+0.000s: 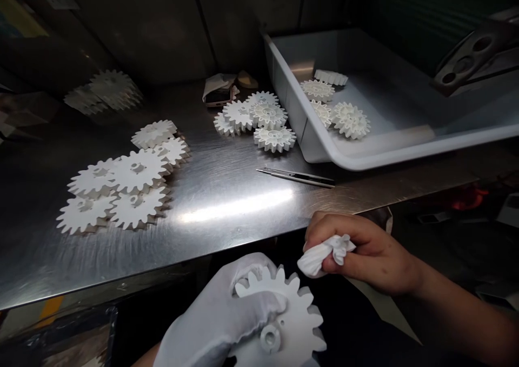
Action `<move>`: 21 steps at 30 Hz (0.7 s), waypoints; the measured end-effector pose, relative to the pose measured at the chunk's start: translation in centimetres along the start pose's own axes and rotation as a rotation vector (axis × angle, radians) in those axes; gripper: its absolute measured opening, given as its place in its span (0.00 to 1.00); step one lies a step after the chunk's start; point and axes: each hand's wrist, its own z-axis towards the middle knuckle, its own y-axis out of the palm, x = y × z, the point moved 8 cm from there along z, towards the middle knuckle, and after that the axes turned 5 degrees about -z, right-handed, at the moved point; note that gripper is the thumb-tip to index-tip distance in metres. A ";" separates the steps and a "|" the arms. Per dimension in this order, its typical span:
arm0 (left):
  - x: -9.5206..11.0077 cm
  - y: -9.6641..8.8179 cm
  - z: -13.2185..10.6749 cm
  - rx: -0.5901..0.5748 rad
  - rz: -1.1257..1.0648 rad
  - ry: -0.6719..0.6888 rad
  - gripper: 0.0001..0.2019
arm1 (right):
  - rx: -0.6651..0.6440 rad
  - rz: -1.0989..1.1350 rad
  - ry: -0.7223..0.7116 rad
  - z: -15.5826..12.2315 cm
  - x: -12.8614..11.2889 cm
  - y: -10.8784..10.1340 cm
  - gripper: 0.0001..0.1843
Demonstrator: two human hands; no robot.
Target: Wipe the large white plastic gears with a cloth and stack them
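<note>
The gloved left hand (pixel 227 307) grips a white gear (pixel 298 318) before the worktop (pixel 211 178); apart from it, the bare right hand (pixel 365 253) clutches a crumpled white cloth (pixel 318 258). Beyond lie a slim knife (pixel 298 178), piled gears (pixel 138 167) and a pale tray (pixel 314 132) holding more.

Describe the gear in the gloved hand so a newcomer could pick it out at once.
Start at the steel table and look below its near edge, where the white-gloved left hand shows. The white gear in its grip has a raised round hub on its visible face. Unlike the other gears, on the table and in the grey tray, it alone is held.
</note>
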 end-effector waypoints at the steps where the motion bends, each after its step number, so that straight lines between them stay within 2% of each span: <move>1: 0.1 0.1 0.0 -0.005 0.003 0.003 0.10 | -0.014 0.012 -0.030 0.3 -0.4 0.4 0.07; 6: 0.2 0.5 0.1 -0.021 0.018 0.009 0.12 | -0.074 0.022 -0.217 2.0 -2.8 1.3 0.08; 8: 0.2 0.3 0.0 -0.005 0.010 0.022 0.12 | -0.120 -0.029 -0.224 2.4 -3.1 1.2 0.07; 10: 0.4 -0.2 -0.1 0.035 -0.012 0.051 0.13 | -0.141 -0.118 -0.168 2.2 -2.8 0.7 0.07; 13: 0.9 -1.0 -0.5 0.080 -0.071 0.099 0.13 | -0.017 -0.199 -0.061 1.4 -1.8 -1.1 0.07; 16: 1.0 -0.9 -0.7 0.013 -0.097 0.066 0.11 | 0.168 -0.140 -0.051 0.7 -1.5 -2.7 0.07; 18: 0.8 -0.6 -0.7 -0.048 -0.066 0.027 0.09 | 0.185 -0.112 -0.096 0.6 -1.6 -2.6 0.09; 21: 0.4 -0.5 -0.6 -0.078 -0.043 -0.010 0.08 | 0.131 -0.099 -0.160 1.1 -1.9 -1.4 0.12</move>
